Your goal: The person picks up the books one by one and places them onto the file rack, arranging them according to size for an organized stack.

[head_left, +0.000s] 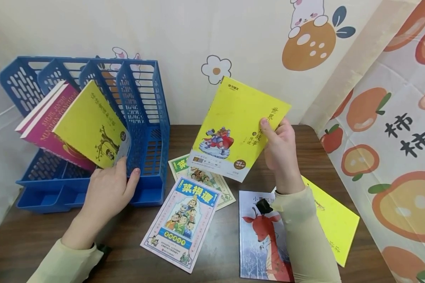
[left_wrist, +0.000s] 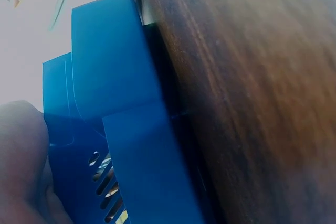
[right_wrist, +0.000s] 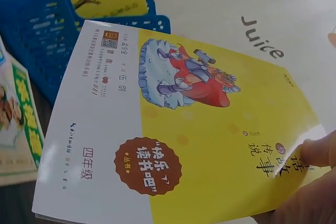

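By the head view's clock, the wooden surface (head_left: 224,237) fills the lower part. At nine stands the blue rack (head_left: 147,192). The warrior book (head_left: 230,125) is held above the surface, just off centre toward one; the tree book (head_left: 95,124) leans in the rack beside pink books (head_left: 47,125). A yellow book (head_left: 336,220) lies at four, the deer book (head_left: 263,236) at five, a pink comic (head_left: 182,224) over a green comic (head_left: 205,177) at seven. The left hand (head_left: 108,188), at eight, touches the tree book's lower edge, thumb spread; whether its other fingers grip, I cannot tell. The right hand (head_left: 280,151), at three, pinches the warrior book.
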{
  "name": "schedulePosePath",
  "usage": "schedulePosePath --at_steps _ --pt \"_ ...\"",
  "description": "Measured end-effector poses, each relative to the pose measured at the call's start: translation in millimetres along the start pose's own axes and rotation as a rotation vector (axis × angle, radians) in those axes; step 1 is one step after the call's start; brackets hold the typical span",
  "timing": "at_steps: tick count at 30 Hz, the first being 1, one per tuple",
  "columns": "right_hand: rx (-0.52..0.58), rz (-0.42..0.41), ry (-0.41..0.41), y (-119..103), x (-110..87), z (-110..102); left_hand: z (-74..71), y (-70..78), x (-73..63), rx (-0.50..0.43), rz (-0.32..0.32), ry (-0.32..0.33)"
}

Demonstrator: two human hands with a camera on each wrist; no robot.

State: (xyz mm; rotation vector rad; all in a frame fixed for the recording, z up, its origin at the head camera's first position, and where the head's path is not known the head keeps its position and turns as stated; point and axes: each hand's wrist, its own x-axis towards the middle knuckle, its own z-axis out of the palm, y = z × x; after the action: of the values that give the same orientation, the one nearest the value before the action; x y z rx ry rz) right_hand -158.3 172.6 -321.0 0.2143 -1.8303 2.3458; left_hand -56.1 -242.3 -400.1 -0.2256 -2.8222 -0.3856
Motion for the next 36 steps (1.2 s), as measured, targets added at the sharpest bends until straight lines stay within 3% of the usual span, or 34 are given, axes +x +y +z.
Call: schedulePosePath --at_steps 17,28,32,36 --pt "0.018 0.038 -0.056 3.2 -17.6 18.3 -0.2 1.4 0.8 -0.015 -0.018 -0.051" --pt "0.036 0.001 -0.144 6.2 -21.5 23.6 -5.7 5.7 1.8 -0.054 -0.047 -0.061" --pt "0.060 0.002 -0.178 8.9 -23.9 27.7 -11.0 12.2 2.9 -0.067 -0.031 0.005" --pt "0.086 0.006 -0.225 12.5 -25.9 32.7 -21.4 22.8 1.5 -0.097 0.031 0.092"
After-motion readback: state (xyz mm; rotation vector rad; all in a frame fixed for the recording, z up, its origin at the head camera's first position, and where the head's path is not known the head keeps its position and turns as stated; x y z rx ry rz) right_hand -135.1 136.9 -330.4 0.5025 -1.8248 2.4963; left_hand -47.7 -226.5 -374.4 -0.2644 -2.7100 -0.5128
